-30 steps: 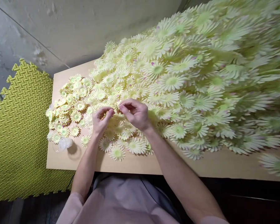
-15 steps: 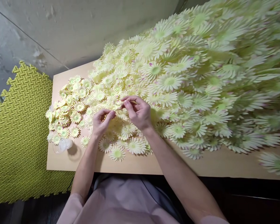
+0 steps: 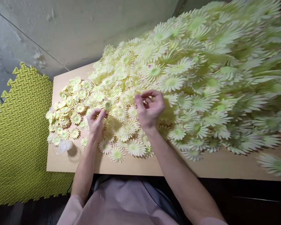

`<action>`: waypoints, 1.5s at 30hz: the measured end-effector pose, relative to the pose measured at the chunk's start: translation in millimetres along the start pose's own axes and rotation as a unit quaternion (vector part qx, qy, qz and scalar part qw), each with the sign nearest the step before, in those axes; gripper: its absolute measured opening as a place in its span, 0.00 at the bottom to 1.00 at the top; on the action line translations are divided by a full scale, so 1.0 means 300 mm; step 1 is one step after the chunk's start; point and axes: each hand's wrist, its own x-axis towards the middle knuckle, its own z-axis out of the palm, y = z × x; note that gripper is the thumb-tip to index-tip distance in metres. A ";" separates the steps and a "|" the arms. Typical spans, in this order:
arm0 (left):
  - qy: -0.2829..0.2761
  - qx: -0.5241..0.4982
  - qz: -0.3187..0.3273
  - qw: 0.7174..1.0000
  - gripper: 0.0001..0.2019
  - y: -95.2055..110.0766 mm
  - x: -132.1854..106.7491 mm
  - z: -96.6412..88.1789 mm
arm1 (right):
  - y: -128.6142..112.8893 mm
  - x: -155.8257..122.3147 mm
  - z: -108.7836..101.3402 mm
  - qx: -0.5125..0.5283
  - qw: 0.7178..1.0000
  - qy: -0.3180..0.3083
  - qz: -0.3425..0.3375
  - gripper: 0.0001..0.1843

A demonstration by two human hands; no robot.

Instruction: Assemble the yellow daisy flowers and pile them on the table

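Observation:
My left hand (image 3: 96,120) pinches a small artificial daisy (image 3: 107,104) between thumb and fingers, its green centre facing up. To its right, my right hand (image 3: 151,107) is closed in a pinch at the edge of a pale, blurred artificial flower (image 3: 129,95). The hands are apart, both above loose cream flower heads with green centres. Smaller daisies (image 3: 70,100) are heaped beyond my left hand. Larger flower heads (image 3: 170,82), some with purple petal tips, pile up behind and beside my right hand.
A small clear cup with whitish contents (image 3: 65,145) stands near the left end of the wooden table (image 3: 131,165). Yellow-green foam mats (image 3: 21,134) stand at the left. A stained wall (image 3: 96,28) rises behind. The flower heap extends far right.
My hands have moved apart: the right one went right and slightly up, the left one slightly left. The small daisy now shows clearly at my left fingertips.

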 end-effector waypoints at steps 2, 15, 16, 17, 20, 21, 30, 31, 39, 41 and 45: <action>-0.006 0.044 0.003 0.999 0.08 -0.006 0.006 0.002 | -0.013 -0.016 0.010 -0.004 0.996 -0.075 -0.045 0.07; -0.091 0.131 0.047 0.986 0.09 0.013 -0.001 0.001 | -0.052 -0.046 0.020 0.017 0.943 -0.315 -0.105 0.07; -0.093 0.133 0.050 0.985 0.09 0.010 0.000 -0.002 | -0.050 -0.047 0.019 0.021 0.943 -0.317 -0.102 0.06; -0.094 0.133 0.051 0.985 0.10 0.008 0.001 -0.005 | -0.047 -0.047 0.019 0.024 0.942 -0.319 -0.097 0.06; -0.102 0.136 0.052 0.984 0.09 0.003 0.004 -0.011 | -0.039 -0.048 0.017 0.031 0.940 -0.330 -0.080 0.07; -0.105 0.136 0.049 0.984 0.09 0.002 0.005 -0.013 | -0.036 -0.049 0.016 0.033 0.940 -0.332 -0.078 0.08; -0.110 0.128 0.036 0.985 0.09 -0.001 0.007 -0.015 | -0.034 -0.045 0.013 0.029 0.939 -0.335 -0.074 0.06; -0.109 0.131 0.038 0.985 0.09 0.001 0.007 -0.013 | -0.034 -0.045 0.012 0.029 0.939 -0.336 -0.073 0.06; -0.082 0.145 0.026 0.986 0.09 0.018 0.004 0.003 | -0.039 -0.044 0.017 0.016 0.944 -0.322 -0.065 0.05; -0.076 0.149 0.021 0.986 0.10 0.019 0.002 0.005 | -0.039 -0.043 0.016 0.012 0.949 -0.311 -0.045 0.06; -0.074 0.160 0.019 0.984 0.10 0.023 0.000 0.008 | -0.035 -0.044 0.009 0.022 0.955 -0.295 0.019 0.08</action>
